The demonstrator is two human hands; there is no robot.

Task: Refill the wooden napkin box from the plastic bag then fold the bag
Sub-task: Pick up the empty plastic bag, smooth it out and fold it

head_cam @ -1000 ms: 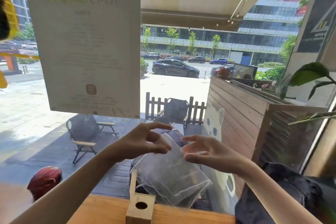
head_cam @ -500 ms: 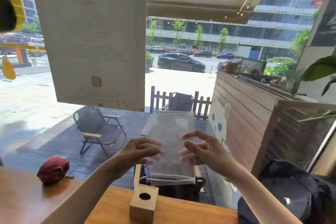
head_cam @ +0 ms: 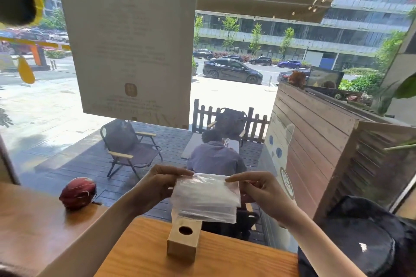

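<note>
A clear plastic bag (head_cam: 206, 198), folded over into a flat wide rectangle, hangs in the air above the counter. My left hand (head_cam: 157, 186) pinches its top left corner and my right hand (head_cam: 254, 189) pinches its top right corner. Just below the bag stands the wooden napkin box (head_cam: 183, 240), a small block with a round hole in its top face, at the far edge of the wooden counter (head_cam: 225, 261). The bag's lower edge covers the box's far end.
A red rounded object (head_cam: 77, 192) lies on the counter at the left. A black cap (head_cam: 364, 238) sits at the right. The window glass rises right behind the box, with a paper poster (head_cam: 128, 40) stuck on it. Outside are chairs and a seated person.
The bag was held upright and tall; it is now folded down to about half its height and held wide. Both hands moved apart to its top corners.
</note>
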